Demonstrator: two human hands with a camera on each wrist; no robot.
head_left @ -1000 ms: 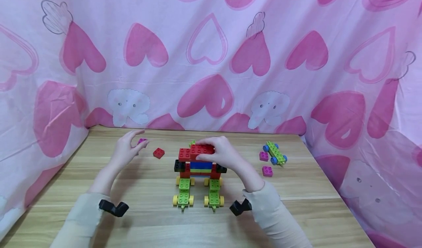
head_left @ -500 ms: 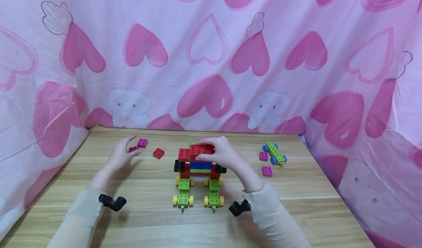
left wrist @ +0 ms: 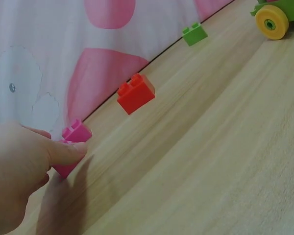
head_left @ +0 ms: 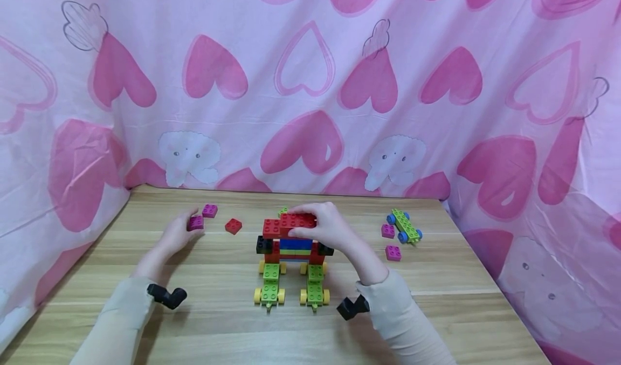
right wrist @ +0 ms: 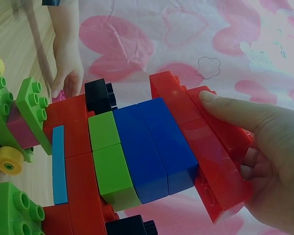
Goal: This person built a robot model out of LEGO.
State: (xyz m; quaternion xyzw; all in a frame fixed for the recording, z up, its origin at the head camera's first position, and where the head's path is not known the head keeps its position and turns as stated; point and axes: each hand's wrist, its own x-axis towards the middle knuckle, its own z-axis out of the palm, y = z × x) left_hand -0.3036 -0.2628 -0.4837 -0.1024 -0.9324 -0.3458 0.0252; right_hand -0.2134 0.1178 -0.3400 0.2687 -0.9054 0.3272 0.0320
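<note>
At the far left of the table, my left hand (head_left: pixel 176 234) pinches a magenta toy brick (head_left: pixel 196 223); in the left wrist view the thumb lies across this brick (left wrist: pixel 64 169). A second magenta brick (head_left: pixel 210 211) is just behind it. My right hand (head_left: pixel 331 226) grips the red brick (head_left: pixel 297 221) on top of a built brick figure. Under that top are blue bricks (right wrist: pixel 154 147), lime bricks (right wrist: pixel 110 159) and red bricks, with black bricks (head_left: pixel 263 245) sticking out at the sides. The figure stands on two lime wheeled bases (head_left: pixel 269 294) with yellow wheels.
A loose red brick (head_left: pixel 233 226) lies between my left hand and the figure. A small green brick (left wrist: pixel 194 34) is behind the figure. To the right are a lime wheeled base (head_left: pixel 406 225) with blue wheels and two magenta bricks (head_left: pixel 393 253). A pink heart-print curtain (head_left: pixel 301 84) borders the table.
My left hand has moved down and slightly left, uncovering the rear magenta brick, and has closed its fingers on the nearer one. The right hand has stayed on the figure's top.
</note>
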